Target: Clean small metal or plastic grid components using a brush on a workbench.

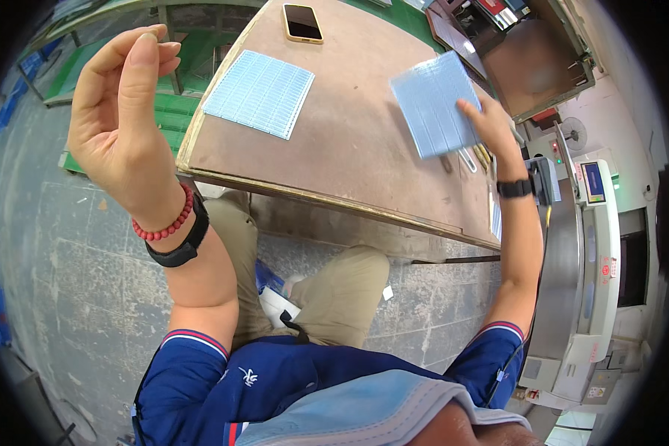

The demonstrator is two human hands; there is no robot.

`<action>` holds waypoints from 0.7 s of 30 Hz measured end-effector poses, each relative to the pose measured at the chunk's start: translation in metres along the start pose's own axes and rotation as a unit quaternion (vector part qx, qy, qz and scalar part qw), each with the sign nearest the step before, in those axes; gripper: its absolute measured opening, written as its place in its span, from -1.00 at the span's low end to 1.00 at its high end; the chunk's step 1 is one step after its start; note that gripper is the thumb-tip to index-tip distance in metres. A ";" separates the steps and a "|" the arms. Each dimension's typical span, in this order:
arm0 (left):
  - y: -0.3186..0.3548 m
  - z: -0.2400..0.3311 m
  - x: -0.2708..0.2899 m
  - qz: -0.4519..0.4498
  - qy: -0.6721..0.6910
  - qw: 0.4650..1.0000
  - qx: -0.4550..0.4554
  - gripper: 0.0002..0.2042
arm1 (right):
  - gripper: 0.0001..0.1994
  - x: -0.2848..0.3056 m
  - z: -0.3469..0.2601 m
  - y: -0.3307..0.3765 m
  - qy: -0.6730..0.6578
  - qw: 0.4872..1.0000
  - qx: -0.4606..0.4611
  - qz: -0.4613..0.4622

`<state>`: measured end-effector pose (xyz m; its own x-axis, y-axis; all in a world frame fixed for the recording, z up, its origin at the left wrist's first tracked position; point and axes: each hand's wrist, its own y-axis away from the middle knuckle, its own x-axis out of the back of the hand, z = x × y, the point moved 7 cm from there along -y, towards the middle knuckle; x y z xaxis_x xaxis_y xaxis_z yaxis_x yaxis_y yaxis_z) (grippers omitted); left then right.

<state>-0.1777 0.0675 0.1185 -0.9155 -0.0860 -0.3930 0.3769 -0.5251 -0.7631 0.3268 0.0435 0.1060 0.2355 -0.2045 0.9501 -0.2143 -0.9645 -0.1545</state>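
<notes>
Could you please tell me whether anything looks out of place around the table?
Yes: a small white scrap lies on the floor near the person's right knee, looking like stray litter. The blue gridded piece on the table shows no obvious damage; the blue piece in the right hand is too blurred to judge.

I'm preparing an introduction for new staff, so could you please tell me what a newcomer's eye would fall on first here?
Probably the left hand, raised large at the upper left, with a red bead bracelet at its wrist. Next might come the light-blue sheet in the right hand, over the brown table's right side, then the light-blue gridded sheet lying toward its left end.
</notes>
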 end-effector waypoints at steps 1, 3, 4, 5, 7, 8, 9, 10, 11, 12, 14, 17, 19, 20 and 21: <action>-0.002 0.005 0.005 -0.001 -0.012 1.000 -0.005 -0.83 | -0.54 -0.008 0.001 -0.020 -0.124 0.992 -0.013 0.011; 0.000 0.000 0.006 0.026 0.021 0.999 0.010 -0.90 | -0.54 -0.016 0.016 -0.061 -0.239 0.970 -0.033 0.031; 0.000 -0.001 0.002 0.023 0.026 0.999 0.009 -0.90 | -0.56 -0.025 0.035 -0.083 -0.322 0.941 -0.098 0.035; 0.001 -0.005 -0.003 0.020 0.026 0.999 0.015 -0.90 | -0.59 -0.037 0.055 -0.101 -0.401 0.901 -0.164 0.037; 0.000 -0.002 -0.001 0.015 0.011 1.000 0.013 -0.91 | -0.61 -0.061 0.043 -0.134 -0.443 0.876 -0.181 0.050; 0.002 -0.006 -0.002 0.019 0.006 1.000 0.023 -0.91 | -0.65 -0.072 0.044 -0.142 -0.464 0.858 -0.213 0.055; 0.004 -0.010 -0.003 0.024 0.001 0.999 0.033 -0.91 | -0.65 -0.079 0.042 -0.148 -0.466 0.857 -0.214 0.056; 0.003 -0.010 -0.003 0.023 -0.002 0.999 0.030 -0.91 | -0.65 -0.091 0.043 -0.156 -0.489 0.842 -0.220 0.052; 0.003 -0.011 -0.004 0.020 -0.003 0.999 0.033 -0.91 | -0.65 -0.102 0.044 -0.163 -0.512 0.827 -0.227 0.048; 0.003 -0.012 -0.005 0.016 -0.002 0.999 0.036 -0.90 | -0.65 -0.109 0.047 -0.168 -0.513 0.827 -0.226 0.046; 0.004 -0.013 -0.005 0.016 -0.008 0.999 0.041 -0.90 | -0.64 -0.126 0.056 -0.174 -0.463 0.848 -0.254 0.030; 0.003 -0.018 -0.005 0.012 -0.007 0.999 0.042 -0.90 | -0.62 -0.142 0.085 -0.174 -0.463 0.839 -0.285 0.004; 0.004 -0.020 -0.004 0.007 -0.001 0.999 0.039 -0.89 | -0.43 -0.131 0.085 -0.165 -0.286 0.915 -0.285 0.012; 0.004 -0.022 -0.004 -0.007 -0.018 0.999 0.043 -0.87 | -0.43 -0.132 0.100 -0.171 -0.284 0.915 -0.287 0.013; 0.004 -0.023 -0.006 -0.020 -0.034 0.998 0.046 -0.83 | -0.38 -0.117 0.107 -0.184 -0.001 0.981 -0.191 0.028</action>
<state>-0.1673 0.0850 0.1057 -0.9384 -0.1186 -0.3244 0.3274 -0.6048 -0.7259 0.4403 0.2274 -0.0053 0.2153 -0.2551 0.9426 -0.5661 -0.8191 -0.0924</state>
